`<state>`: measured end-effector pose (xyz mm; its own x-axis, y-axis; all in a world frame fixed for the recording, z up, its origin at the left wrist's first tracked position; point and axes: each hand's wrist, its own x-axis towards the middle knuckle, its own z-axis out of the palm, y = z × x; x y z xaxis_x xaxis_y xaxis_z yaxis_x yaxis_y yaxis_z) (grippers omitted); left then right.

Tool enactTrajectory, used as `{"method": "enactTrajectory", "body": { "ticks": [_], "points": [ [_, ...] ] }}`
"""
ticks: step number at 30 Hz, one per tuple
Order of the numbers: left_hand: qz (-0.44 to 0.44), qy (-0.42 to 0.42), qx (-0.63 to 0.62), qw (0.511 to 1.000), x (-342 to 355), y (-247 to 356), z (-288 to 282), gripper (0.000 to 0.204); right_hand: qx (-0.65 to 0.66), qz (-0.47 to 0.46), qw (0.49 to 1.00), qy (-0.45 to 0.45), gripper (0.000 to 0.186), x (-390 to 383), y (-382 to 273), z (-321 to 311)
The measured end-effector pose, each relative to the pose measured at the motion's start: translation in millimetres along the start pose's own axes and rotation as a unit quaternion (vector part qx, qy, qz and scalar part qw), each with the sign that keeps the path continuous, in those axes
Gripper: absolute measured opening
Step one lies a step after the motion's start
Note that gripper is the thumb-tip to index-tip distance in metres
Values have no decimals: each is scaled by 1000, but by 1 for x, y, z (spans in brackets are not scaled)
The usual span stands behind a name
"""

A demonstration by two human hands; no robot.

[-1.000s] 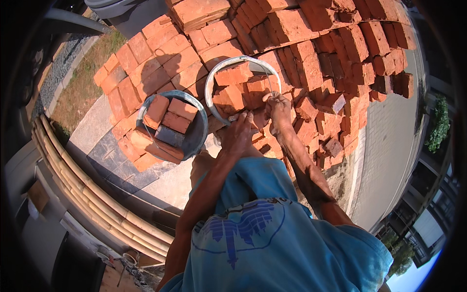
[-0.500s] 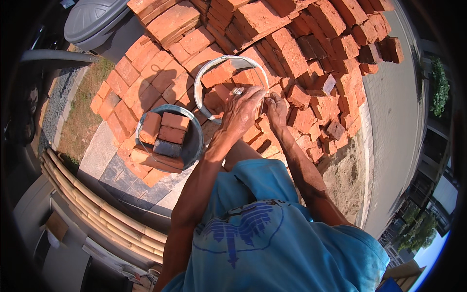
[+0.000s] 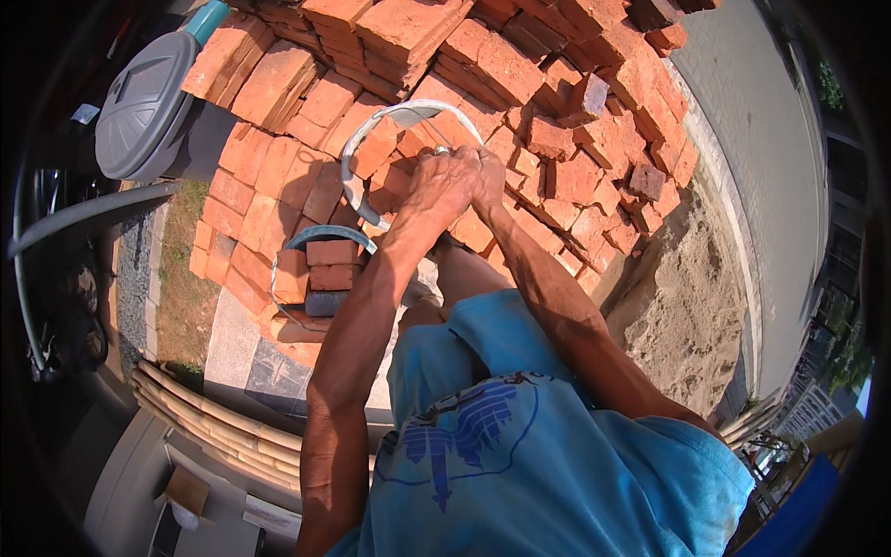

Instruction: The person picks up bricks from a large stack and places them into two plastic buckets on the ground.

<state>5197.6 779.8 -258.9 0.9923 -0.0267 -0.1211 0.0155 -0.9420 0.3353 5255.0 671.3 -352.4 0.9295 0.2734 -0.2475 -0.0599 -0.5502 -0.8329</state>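
Observation:
A pale-rimmed bucket (image 3: 351, 165) stands before me, loaded with several red brick pieces (image 3: 379, 144). Both my hands meet at its near right edge. My left hand (image 3: 434, 188), with a ring on one finger, is curled closed. Against it, my right hand (image 3: 486, 178) is closed too. A thin wire handle (image 3: 444, 141) runs across the bucket's mouth to my fingers; the grip itself is mostly hidden. To the left, beside my left forearm, a second bucket (image 3: 320, 232) with a blue-grey rim holds bricks (image 3: 331, 252) and one dark block (image 3: 325, 304).
Stacked bricks (image 3: 399, 32) rise behind the buckets, and broken ones (image 3: 575, 186) lie to the right. Beyond them are a sand heap (image 3: 696, 306) and a paved road (image 3: 761, 139). Bamboo poles (image 3: 223, 422) lie at lower left; a grey lidded bin (image 3: 144, 107) stands at upper left.
My hands have come together at the bucket's edge; the right one moved left against the left one. The view has shifted, and my left forearm now covers part of the second bucket.

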Motion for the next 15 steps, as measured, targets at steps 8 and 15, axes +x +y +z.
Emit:
{"method": "enactTrajectory", "body": {
  "ticks": [8, 15],
  "points": [
    [23, -39, -33, 998, -1, 0, -9, 11, -64, 49, 997, -19, 29, 3, -12, -2],
    [45, -46, -45, 997, -15, -3, -18, 13, -141, 49, 988, -21, 28, 6, -11, -1]
  ]
}}
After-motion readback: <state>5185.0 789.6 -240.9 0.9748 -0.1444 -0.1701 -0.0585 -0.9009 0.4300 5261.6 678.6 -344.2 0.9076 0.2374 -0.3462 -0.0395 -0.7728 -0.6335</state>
